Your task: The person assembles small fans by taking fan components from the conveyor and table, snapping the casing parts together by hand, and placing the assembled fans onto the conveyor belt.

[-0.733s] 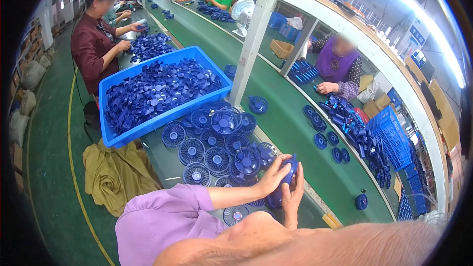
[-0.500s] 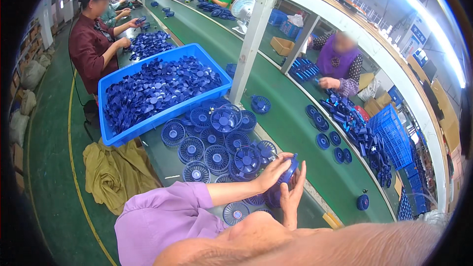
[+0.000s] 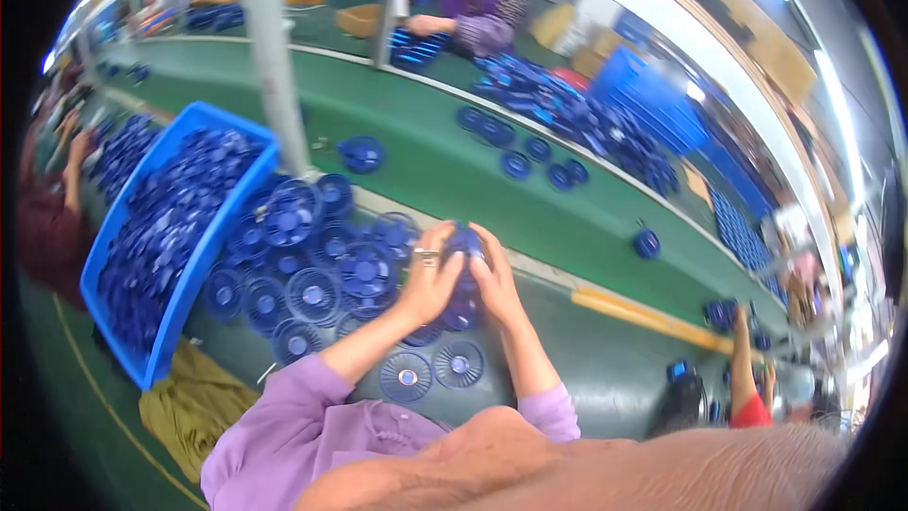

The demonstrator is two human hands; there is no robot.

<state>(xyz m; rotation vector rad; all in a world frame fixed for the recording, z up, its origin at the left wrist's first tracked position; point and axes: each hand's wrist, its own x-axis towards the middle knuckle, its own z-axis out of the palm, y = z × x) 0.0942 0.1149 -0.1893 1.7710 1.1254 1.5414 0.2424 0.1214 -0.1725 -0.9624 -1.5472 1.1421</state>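
In front of me, my left hand (image 3: 430, 284) and my right hand (image 3: 496, 282) are closed around the two sides of a blue fan housing (image 3: 462, 244). Thumbs of both hands press on its near face; motion blur smears its details. Left of my wrists lies a pile of round blue fan grilles (image 3: 312, 295), some stacked on others. Two more grilles, one with a reddish centre (image 3: 406, 377) and one with a pale hub (image 3: 459, 363), rest flat on the bench between my forearms.
A tilted-looking blue bin (image 3: 195, 199) full of small blue fan blades stands at the left. Beyond a metal post (image 3: 274, 66), a green conveyor (image 3: 426, 137) carries several blue fan parts. A person in purple (image 3: 478, 0) works opposite; a co-worker's arm (image 3: 743, 369) reaches in at right.
My view has swung to the right, so the bin and pile sit further left in the picture. The fan housing stays between my hands, and a co-worker's arm now shows at right.
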